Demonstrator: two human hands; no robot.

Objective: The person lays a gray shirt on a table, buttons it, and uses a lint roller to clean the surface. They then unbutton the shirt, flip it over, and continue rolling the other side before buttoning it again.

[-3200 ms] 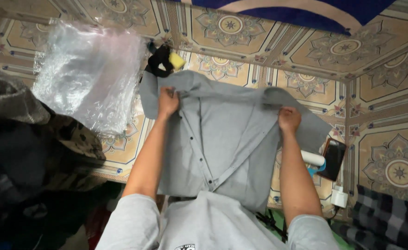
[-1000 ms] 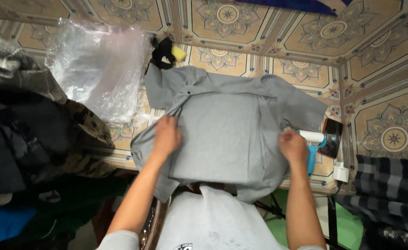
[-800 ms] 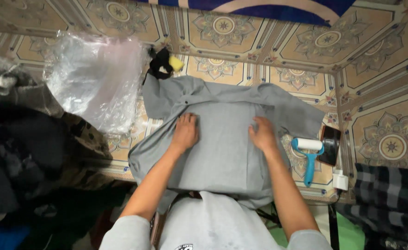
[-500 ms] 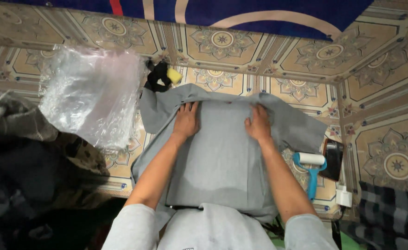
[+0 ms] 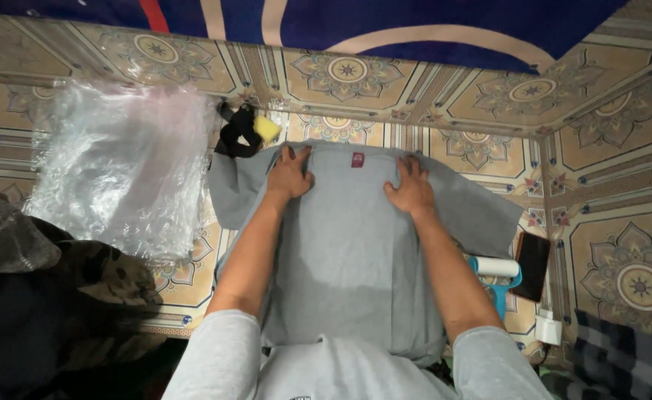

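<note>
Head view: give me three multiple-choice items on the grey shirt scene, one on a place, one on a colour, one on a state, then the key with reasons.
1. Where does the clear plastic bag lie relative to the grey shirt?
A. on top of it
B. to its left
C. to its right

2. What colour is the handle of the lint roller?
A. blue
B. red
C. black

3. How do the hands meet the shirt?
A. both lift it off the surface
B. only one touches it
C. both press flat on it near the collar

Key:
1 B, the bag sits left of the shirt on the patterned surface.
2 A, a blue handle shows below the white roll.
3 C, the left hand and the right hand lie palm down, fingers spread, either side of the small red label.
</note>
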